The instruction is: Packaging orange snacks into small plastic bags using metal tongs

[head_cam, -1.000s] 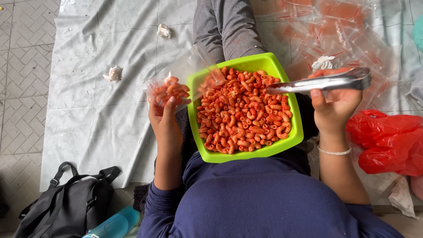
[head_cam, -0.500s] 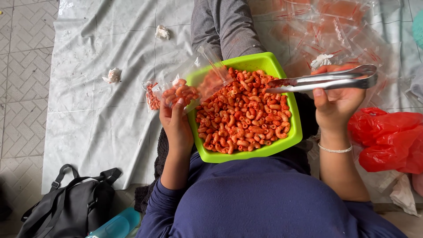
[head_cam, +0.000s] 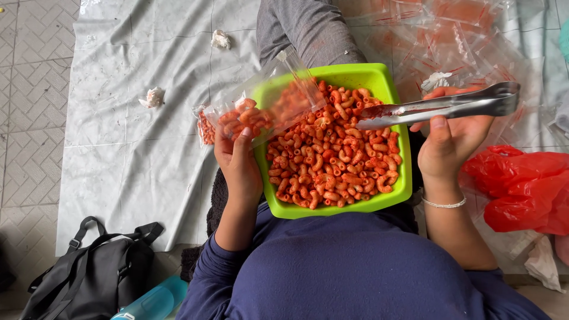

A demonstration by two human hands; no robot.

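A bright green square bowl [head_cam: 398, 189] rests on my lap, filled with orange-red curled macaroni snacks [head_cam: 332, 160]. My left hand [head_cam: 237, 163] holds a clear plastic bag [head_cam: 261, 112] partly filled with the same snacks, tilted over the bowl's left rim with its open end toward the bowl. My right hand [head_cam: 447, 139] grips metal tongs [head_cam: 438, 106], whose shut tips hover over the bowl's right side. A thin bracelet circles the right wrist.
A grey plastic sheet [head_cam: 130, 148] covers the tiled floor, with crumpled tissues [head_cam: 153, 97] on it. Several filled clear packets [head_cam: 462, 29] lie at the upper right. A red plastic bag [head_cam: 521, 189] sits at the right, a black backpack [head_cam: 95, 275] and blue bottle [head_cam: 151, 302] at lower left.
My left hand has swung the snack bag from left of the bowl up over its left rim and tipped it sideways. The right hand with the tongs has barely moved.
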